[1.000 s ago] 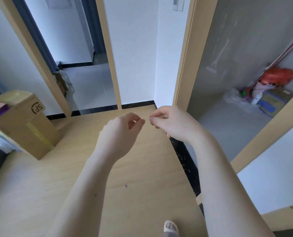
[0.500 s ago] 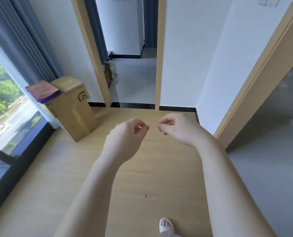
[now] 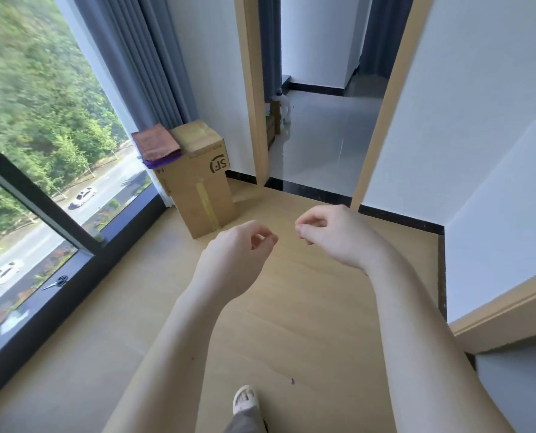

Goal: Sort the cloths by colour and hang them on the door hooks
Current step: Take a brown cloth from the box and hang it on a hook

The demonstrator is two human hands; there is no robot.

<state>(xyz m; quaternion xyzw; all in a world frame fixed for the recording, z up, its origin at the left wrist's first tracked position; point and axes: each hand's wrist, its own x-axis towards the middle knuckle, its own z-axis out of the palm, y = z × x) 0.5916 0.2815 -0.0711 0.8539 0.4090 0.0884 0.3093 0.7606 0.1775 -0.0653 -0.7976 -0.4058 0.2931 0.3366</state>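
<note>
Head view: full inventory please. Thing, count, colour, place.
brownish cloth: 1, brownish-pink, on top of the purple cloth
purple cloth: 1, purple, on the cardboard box, edge showing
cardboard box: 1, brown, on the floor by the window
scissors: 1, dark, on the window ledge
curtain: 1, grey-blue, behind the box
bottle: 1, white, on the floor past the doorway
scrap: 1, purple, on the floor near the foot
foot: 1, pale slipper, bottom centre
left hand: 1, raised, fingers curled, nothing visible in them
right hand: 1, raised, same
</note>
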